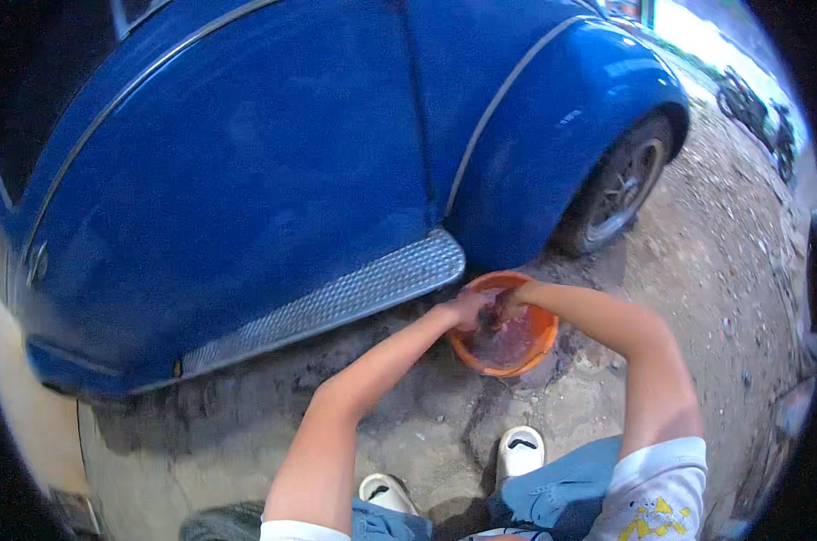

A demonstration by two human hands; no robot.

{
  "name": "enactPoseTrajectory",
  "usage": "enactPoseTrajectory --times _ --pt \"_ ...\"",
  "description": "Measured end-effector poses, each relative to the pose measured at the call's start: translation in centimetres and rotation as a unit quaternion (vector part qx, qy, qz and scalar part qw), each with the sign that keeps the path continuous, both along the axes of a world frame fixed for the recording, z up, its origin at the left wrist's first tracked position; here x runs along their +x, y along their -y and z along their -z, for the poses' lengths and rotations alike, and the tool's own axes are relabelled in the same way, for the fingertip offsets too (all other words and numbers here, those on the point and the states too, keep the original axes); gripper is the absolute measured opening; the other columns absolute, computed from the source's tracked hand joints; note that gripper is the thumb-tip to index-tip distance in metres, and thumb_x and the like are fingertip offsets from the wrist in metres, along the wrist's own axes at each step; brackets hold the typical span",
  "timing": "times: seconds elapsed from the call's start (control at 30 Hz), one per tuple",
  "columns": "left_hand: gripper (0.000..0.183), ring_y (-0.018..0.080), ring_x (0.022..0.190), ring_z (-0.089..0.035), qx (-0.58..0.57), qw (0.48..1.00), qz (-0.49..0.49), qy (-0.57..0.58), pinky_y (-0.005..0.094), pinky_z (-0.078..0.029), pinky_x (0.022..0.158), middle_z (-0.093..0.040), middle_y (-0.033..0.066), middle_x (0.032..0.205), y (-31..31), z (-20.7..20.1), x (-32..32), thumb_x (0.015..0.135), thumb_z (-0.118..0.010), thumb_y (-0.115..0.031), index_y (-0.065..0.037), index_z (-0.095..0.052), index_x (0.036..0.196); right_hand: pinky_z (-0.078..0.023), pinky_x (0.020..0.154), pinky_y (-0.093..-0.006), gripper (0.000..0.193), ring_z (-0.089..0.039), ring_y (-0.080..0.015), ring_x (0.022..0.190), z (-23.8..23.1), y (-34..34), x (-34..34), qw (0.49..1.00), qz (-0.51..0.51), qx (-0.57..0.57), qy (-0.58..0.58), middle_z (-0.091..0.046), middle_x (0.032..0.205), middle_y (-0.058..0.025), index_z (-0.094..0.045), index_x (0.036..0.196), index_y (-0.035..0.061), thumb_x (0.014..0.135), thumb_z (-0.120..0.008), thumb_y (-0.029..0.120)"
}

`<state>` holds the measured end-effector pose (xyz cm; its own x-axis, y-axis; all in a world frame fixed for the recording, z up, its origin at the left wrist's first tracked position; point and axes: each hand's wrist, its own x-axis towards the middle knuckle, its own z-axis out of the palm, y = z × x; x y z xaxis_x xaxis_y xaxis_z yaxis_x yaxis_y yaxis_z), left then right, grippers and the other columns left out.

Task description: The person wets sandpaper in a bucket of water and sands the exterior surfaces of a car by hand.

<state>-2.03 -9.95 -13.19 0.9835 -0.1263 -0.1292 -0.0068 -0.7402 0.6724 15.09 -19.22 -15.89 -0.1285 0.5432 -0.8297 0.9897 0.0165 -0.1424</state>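
An orange bucket with cloudy, foamy water in it stands on the ground in front of me. Both of my arms reach down into it. My left hand comes over the left rim, its fingers curled inward near the water. From the right, my right hand dips in beside it, also closed. The two hands meet at the middle of the bucket. Something dark shows between them, too small and blurred to name.
A blue car with a ribbed metal running board stands close beyond the bucket; its wheel is to the right. My feet in white shoes stand just this side. Motorcycles are parked at far right, past gravelly ground.
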Motion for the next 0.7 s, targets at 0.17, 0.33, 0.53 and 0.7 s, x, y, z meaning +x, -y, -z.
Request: enactPoseTrajectory --times 0.17,0.33,0.53,0.7 --pt "0.05 0.0289 0.095 -0.075 0.133 0.982 -0.087 -0.098 0.0392 -0.06 0.079 -0.076 0.0173 0.108 -1.7 -7.0 -2.2 0.075 -0.088 -0.025 -0.004 -0.072 0.117 -0.044 0.107 -0.0456 0.05 -0.057 -0.0274 0.13 -8.6 -2.4 -2.7 0.995 -0.024 0.091 -0.023 -0.063 0.132 -0.0144 -0.066 0.131 0.0158 0.088 -0.074 0.041" --pt "0.048 0.0309 0.102 -0.073 0.165 0.964 -0.181 -0.102 0.0469 -0.058 0.087 -0.075 0.0169 0.11 -6.4 -10.1 -6.6 0.076 -0.086 -0.03 -0.011 -0.075 0.119 -0.054 0.081 -0.0479 0.041 -0.073 -0.0331 0.091 -14.7 -4.8 -5.5 0.976 -0.052 0.209 -0.038 -0.075 0.096 -0.0187 -0.072 0.119 0.013 0.093 -0.068 0.045" --pt "0.037 0.0284 0.088 -0.073 0.112 0.953 -0.269 0.079 0.0425 -0.056 0.076 -0.075 0.0143 0.09 -12.7 -11.9 -14.6 0.073 -0.089 -0.033 -0.005 -0.076 0.093 -0.053 0.07 -0.0428 0.028 -0.067 -0.0292 0.073 -17.3 -9.8 -10.0 0.895 -0.05 0.375 -0.237 -0.072 0.086 -0.0198 -0.075 0.102 0.0052 0.102 -0.062 0.03" --pt "0.041 0.0251 0.087 -0.072 0.118 0.927 -0.347 0.079 0.0402 -0.055 0.077 -0.075 0.0133 0.091 -13.4 -13.6 -21.2 0.082 -0.084 -0.036 -0.003 -0.073 0.103 -0.048 0.063 -0.0417 0.031 -0.052 -0.0253 0.059 -19.2 -11.5 -15.5 0.838 -0.056 0.461 -0.287 -0.063 0.072 -0.0219 -0.071 0.093 -0.002 0.102 -0.063 0.026"
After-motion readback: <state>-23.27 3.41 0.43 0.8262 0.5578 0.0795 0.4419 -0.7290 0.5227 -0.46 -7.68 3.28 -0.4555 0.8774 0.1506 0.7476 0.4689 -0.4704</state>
